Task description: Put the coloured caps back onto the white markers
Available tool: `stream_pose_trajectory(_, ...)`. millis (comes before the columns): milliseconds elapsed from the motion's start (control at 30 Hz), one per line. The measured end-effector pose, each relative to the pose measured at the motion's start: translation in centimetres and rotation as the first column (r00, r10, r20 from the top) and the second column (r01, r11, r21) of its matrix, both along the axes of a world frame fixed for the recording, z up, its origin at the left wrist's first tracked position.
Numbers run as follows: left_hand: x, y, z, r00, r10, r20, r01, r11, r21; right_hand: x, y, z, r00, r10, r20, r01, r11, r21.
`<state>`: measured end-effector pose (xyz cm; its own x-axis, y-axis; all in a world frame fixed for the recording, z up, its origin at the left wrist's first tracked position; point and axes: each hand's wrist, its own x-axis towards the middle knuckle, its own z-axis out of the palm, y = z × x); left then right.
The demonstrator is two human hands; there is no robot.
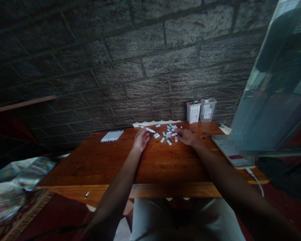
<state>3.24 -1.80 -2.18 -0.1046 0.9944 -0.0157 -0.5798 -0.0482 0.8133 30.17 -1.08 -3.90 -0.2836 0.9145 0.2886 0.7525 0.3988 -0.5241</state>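
My left hand [141, 139] is closed around a white marker [148, 129], which points to the right just above the table. In front of my right hand [186, 137], a loose group of short white marker caps [169, 142] with coloured ends lies on the wooden table [163, 164]. My right fingers are drawn together at the right edge of the caps. Whatever they pinch is too small to make out. Several caps lie between my two hands, and one cap [158, 126] lies farther back near the wall.
Against the brick wall stand a tub of markers [193, 113] and a clear plastic tub [208, 112]. A laptop [237, 155] with a white cable [256, 179] lies at the right edge. A spiral notebook [112, 136] rests at the back left.
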Motion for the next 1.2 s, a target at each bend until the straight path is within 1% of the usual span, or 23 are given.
stream_pose_trajectory(100, 0.0, 0.0, 0.0, 1.0, 0.003, -0.014, -0.003, 1.0, 0.0, 0.0, 0.1, -0.2, 0.999, 0.036, -0.016, -0.036, 0.999, 0.019)
stream_pose_trajectory(233, 0.0, -0.1, 0.0, 1.0, 0.005, -0.019, -0.005, 1.0, 0.01, -0.2, -0.2, -0.1, 0.998, 0.067, 0.017, -0.067, 0.998, -0.005)
stream_pose_trajectory(333, 0.1, -0.2, 0.1, 1.0, 0.009, -0.016, -0.008, 1.0, 0.01, -0.5, -0.4, 0.0, 0.998, 0.061, 0.025, -0.061, 0.998, -0.013)
stream_pose_trajectory(467, 0.3, -0.4, 0.3, 0.999, 0.017, -0.029, -0.017, 1.0, 0.005, -0.6, -0.3, 0.0, 1.0, -0.009, -0.007, 0.009, 1.0, -0.003)
stream_pose_trajectory(533, 0.3, -0.4, 0.4, 0.999, 0.024, -0.027, -0.024, 1.0, 0.006, -0.5, -0.3, 0.0, 1.0, -0.022, -0.019, 0.022, 1.0, 0.0)
stream_pose_trajectory(700, 0.1, -0.3, 0.3, 1.0, 0.024, -0.018, -0.024, 1.0, -0.001, -0.4, -0.3, 0.0, 0.996, 0.022, -0.087, -0.023, 1.0, -0.012)
stream_pose_trajectory(833, 0.0, -0.2, 0.2, 1.0, 0.023, -0.006, -0.023, 1.0, 0.016, -0.9, -0.3, -0.3, 0.987, 0.022, -0.158, -0.026, 0.999, -0.022)
stream_pose_trajectory(933, 0.0, -0.3, 0.2, 1.0, 0.023, -0.002, -0.023, 1.0, 0.01, -1.1, -0.2, -0.6, 0.983, 0.041, -0.18, -0.046, 0.999, -0.027)
stream_pose_trajectory(1033, 0.0, -0.3, 0.3, 1.0, 0.019, -0.019, -0.019, 1.0, 0.014, -1.1, -0.2, -0.6, 0.984, 0.064, -0.165, -0.07, 0.997, -0.034)
stream_pose_trajectory(1100, 0.1, -0.4, 0.3, 0.999, 0.019, -0.026, -0.019, 1.0, 0.018, -1.0, -0.3, -0.5, 0.99, 0.07, -0.124, -0.075, 0.996, -0.038)
stream_pose_trajectory(1200, 0.1, -0.4, 0.4, 1.0, 0.022, -0.02, -0.022, 1.0, 0.014, -0.9, -0.5, -0.2, 0.993, 0.098, -0.06, -0.099, 0.995, -0.008)
